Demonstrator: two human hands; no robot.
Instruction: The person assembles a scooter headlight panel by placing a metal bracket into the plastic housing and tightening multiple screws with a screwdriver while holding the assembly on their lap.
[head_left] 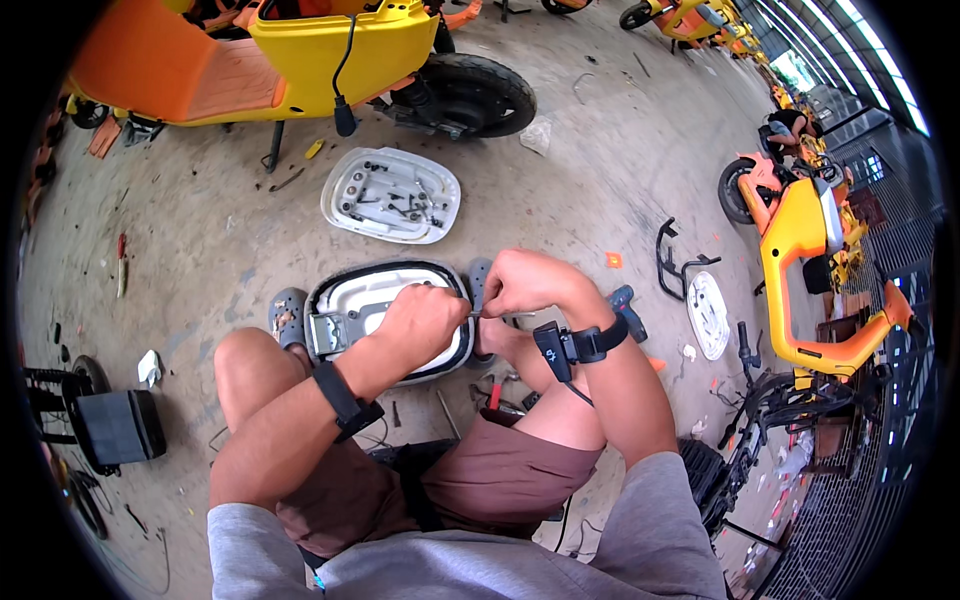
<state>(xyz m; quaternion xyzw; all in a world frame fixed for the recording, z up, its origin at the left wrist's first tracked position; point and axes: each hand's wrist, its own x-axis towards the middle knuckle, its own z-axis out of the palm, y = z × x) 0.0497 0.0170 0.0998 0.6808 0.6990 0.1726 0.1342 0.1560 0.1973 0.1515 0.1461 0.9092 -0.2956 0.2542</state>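
Between my feet lies a white shell with a black rim, shaped like a scooter seat's underside, with a metal bracket at its left end. Over its right edge my left hand is closed, knuckles up. Just beside it, a little higher, my right hand is pinched, its fingertips pointing down and left. A thin, light-coloured piece shows between the two hands; its kind is too small to tell. The fingers hide most of it.
Beyond the shell, a white tray holds several bolts and small parts. A yellow-orange scooter stands behind it. To the right are a cordless drill, a black tubular bracket, a white oval panel and a yellow scooter frame.
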